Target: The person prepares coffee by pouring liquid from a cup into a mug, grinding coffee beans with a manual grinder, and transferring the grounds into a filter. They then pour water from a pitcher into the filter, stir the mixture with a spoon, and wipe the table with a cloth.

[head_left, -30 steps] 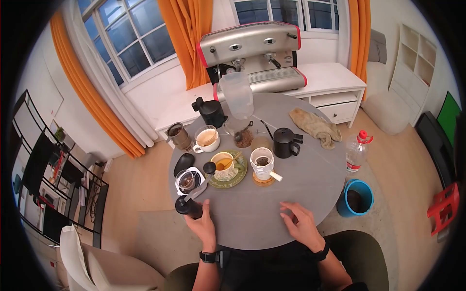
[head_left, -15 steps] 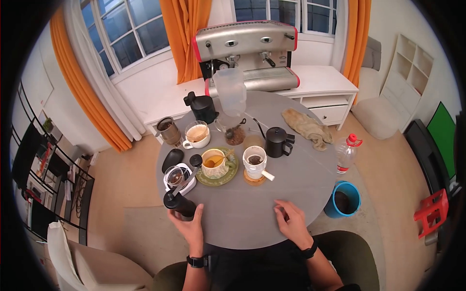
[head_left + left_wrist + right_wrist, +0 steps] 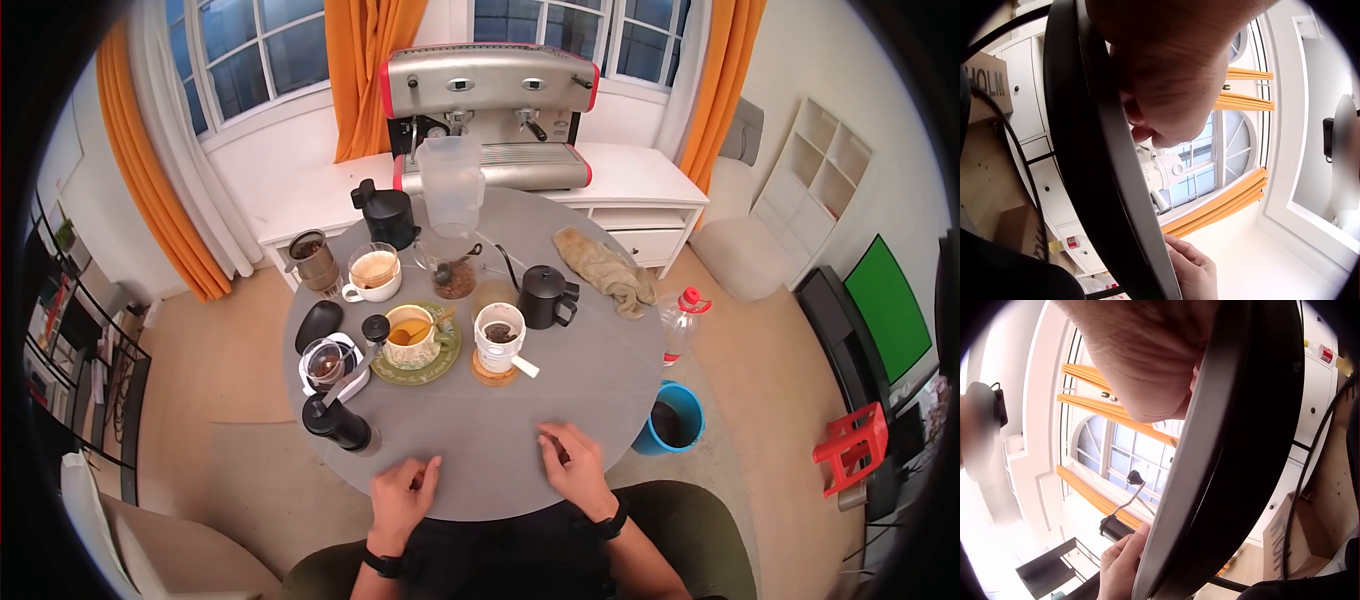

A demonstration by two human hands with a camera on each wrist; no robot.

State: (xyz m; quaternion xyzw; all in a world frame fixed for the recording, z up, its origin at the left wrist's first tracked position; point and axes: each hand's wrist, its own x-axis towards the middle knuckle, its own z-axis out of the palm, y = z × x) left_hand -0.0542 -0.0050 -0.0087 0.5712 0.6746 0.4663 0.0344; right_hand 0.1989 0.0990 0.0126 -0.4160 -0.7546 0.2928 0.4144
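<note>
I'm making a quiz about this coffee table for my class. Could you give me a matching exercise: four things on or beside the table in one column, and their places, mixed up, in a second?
Things:
1. hand grinder
2. black kettle
3. cloth
4. blue bucket

Places:
A. on the floor, right of the table
B. on the table's far right edge
C. near the table's front left edge, beyond the left hand
D. mid-table, right of the white filter cup

Pairs: 1-C, 2-D, 3-B, 4-A
</note>
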